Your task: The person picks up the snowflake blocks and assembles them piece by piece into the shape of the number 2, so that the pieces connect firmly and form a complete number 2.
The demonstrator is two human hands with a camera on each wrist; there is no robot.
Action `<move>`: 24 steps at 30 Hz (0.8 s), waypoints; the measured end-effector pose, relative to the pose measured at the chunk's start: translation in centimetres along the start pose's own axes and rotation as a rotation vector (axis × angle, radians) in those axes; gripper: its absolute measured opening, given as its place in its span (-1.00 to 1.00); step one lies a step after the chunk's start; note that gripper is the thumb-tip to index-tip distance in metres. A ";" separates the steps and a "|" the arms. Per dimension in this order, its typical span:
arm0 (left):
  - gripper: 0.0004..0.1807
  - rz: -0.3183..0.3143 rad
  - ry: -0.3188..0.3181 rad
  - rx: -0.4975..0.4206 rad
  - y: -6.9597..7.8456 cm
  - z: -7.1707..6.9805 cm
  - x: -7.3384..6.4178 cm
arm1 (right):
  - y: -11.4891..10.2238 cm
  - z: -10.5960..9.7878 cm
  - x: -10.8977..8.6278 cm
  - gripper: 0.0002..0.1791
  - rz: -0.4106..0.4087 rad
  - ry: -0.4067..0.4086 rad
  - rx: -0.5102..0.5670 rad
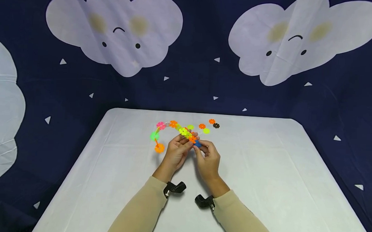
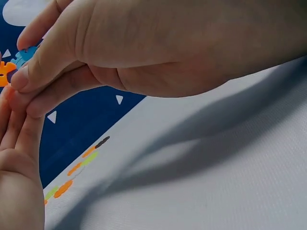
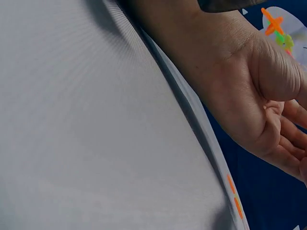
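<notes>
A curved chain of notched plastic discs (image 1: 161,125), in orange, green, pink and yellow, arches over to the left of the hands. My left hand (image 1: 175,154) grips the chain near its right end, by the yellow and orange discs. With thumb and fingers, my right hand (image 1: 209,161) pinches a blue notched disc (image 1: 198,143), which meets an orange disc (image 1: 192,139) at that end. Part of the blue disc (image 2: 24,55) shows beyond the fingers in the left wrist view. The right wrist view catches an orange disc (image 3: 273,21) of the chain; the held disc is hidden there.
Loose discs lie on the white table (image 1: 265,176) beyond the hands: orange (image 1: 212,121), black (image 1: 216,125) and yellow-green (image 1: 206,131) among several. A dark blue cloth (image 1: 200,81) with clouds hangs behind the table's far edge.
</notes>
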State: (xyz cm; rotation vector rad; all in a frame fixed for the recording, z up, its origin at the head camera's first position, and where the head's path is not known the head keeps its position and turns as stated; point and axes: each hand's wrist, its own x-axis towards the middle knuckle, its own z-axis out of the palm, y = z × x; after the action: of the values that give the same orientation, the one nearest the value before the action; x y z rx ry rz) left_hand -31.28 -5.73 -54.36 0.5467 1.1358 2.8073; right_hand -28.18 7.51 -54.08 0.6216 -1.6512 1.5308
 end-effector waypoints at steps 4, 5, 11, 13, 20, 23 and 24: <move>-0.70 -0.011 -0.007 -0.003 0.2 -0.2 -0.1 | -0.2 0.1 0.0 -0.58 -0.021 -0.039 0.009; -0.71 -0.013 -0.006 0.002 0.2 -0.3 -0.1 | -0.2 0.1 0.0 -0.56 -0.029 -0.051 0.003; -0.78 -0.005 0.014 -0.019 0.6 -0.8 0.3 | 0.7 -0.4 -0.3 -0.49 0.051 -0.078 -0.007; -0.78 0.015 0.031 -0.040 0.8 -0.9 0.5 | 1.1 -0.7 -0.2 -0.54 0.140 -0.071 -0.028; -0.79 0.099 0.157 -0.083 1.1 -1.5 1.1 | 3.7 -1.7 1.5 -0.54 0.423 -0.310 -0.323; -0.76 0.091 0.207 -0.071 1.2 -1.5 1.2 | 5.0 -1.8 2.5 -0.49 0.425 -0.477 -0.444; -0.74 0.084 0.216 -0.063 1.2 -1.6 1.2 | 5.3 -1.7 2.9 -0.47 0.417 -0.524 -0.474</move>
State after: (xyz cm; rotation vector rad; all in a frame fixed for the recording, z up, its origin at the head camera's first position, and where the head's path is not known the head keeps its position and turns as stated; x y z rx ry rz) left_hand -32.91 -7.42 -54.23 0.2978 1.0755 3.0233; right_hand -33.68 10.43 -55.00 0.4530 -2.5734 1.2226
